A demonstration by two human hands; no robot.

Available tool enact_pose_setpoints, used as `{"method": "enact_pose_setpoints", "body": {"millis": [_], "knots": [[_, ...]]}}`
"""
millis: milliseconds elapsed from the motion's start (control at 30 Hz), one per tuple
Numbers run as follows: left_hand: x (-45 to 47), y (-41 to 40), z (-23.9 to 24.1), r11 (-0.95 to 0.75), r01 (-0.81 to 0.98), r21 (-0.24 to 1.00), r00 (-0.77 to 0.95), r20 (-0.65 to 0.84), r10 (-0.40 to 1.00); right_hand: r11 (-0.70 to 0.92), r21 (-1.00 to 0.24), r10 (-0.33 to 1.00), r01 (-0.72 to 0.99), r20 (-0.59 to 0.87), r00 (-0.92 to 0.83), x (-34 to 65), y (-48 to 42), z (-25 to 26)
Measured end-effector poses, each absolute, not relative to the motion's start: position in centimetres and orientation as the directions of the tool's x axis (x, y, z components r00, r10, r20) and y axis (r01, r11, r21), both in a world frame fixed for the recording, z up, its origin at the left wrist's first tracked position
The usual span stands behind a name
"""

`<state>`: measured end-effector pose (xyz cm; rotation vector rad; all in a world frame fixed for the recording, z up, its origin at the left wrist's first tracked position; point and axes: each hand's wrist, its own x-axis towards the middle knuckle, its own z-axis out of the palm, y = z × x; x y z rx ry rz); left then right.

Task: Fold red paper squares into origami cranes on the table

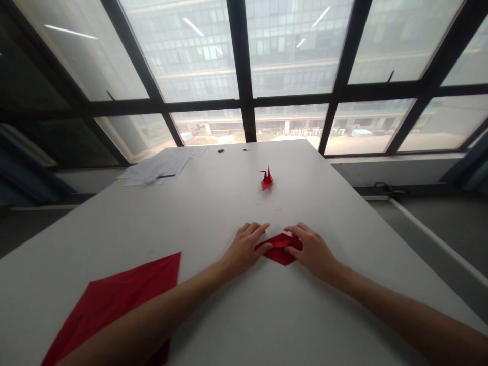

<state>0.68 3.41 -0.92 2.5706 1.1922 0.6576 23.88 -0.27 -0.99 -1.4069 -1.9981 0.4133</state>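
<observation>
A piece of folded red origami paper [282, 256] lies on the white table [213, 213] in front of me, a diamond with a raised flap across its middle. At its left corner is my left hand [249, 247], thumb pressed on the paper and index finger stretched out beyond it. My right hand [310, 249] pinches the right corner between thumb and fingers, which partly hide that end. Farther back stands a finished red paper crane [267, 181], apart from both hands.
Red paper sheets [125, 290] lie at the lower left, partly under my left forearm. White papers [160, 165] with a dark pen [166, 176] are spread at the far left. Large dark-framed windows [247, 71] rise behind the table. Cables [387, 189] lie beyond its right edge.
</observation>
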Motion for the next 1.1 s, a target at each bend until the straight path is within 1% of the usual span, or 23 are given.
{"method": "enact_pose_setpoints", "body": {"millis": [67,133,267,400,500,567,700,833,900,1000,1100], "knots": [[0.7,3.4,-0.7,-0.646,0.652,0.397,0.584,0.280,0.762,0.384,-0.608,0.917,0.695,0.336,-0.213,23.9,-0.3,-1.0],[0.8,3.5,-0.5,-0.640,0.633,0.435,0.588,0.268,0.763,0.397,-0.619,0.910,0.677,0.358,-0.207,23.9,-0.2,-1.0],[0.7,4.0,-0.4,-0.566,0.573,0.592,0.552,0.231,0.801,0.455,-0.646,0.877,0.613,0.443,-0.184,24.0,-0.1,-0.9],[0.5,4.4,-0.4,-0.402,0.487,0.775,0.498,0.131,0.857,0.510,-0.647,0.844,0.567,0.504,-0.183,24.0,0.0,-0.9],[0.5,4.3,-0.3,-0.359,0.464,0.810,0.448,0.136,0.884,0.514,-0.639,0.843,0.573,0.501,-0.197,24.1,0.1,-1.0],[0.4,4.1,-0.3,-0.410,0.485,0.772,0.429,0.199,0.881,0.511,-0.626,0.844,0.589,0.495,-0.206,24.1,0.1,-0.9],[0.3,3.7,-0.5,-0.593,0.530,0.606,0.456,0.386,0.802,0.512,-0.571,0.836,0.641,0.503,-0.219,24.1,0.1,-0.6],[0.3,3.5,-0.5,-0.696,0.514,0.501,0.467,0.517,0.717,0.541,-0.490,0.791,0.684,0.572,-0.216,24.1,0.2,-0.5],[0.4,3.5,-0.4,-0.731,0.496,0.468,0.460,0.572,0.679,0.579,-0.439,0.740,0.687,0.637,-0.217,24.1,0.1,-0.4],[0.5,3.6,0.0,-0.777,0.458,0.432,0.436,0.653,0.619,0.658,-0.315,0.608,0.684,0.758,-0.235,24.3,-0.1,0.0],[0.5,3.6,0.3,-0.811,0.454,0.370,0.416,0.716,0.560,0.719,-0.198,0.492,0.666,0.822,-0.287,24.4,-0.3,0.4]]}}
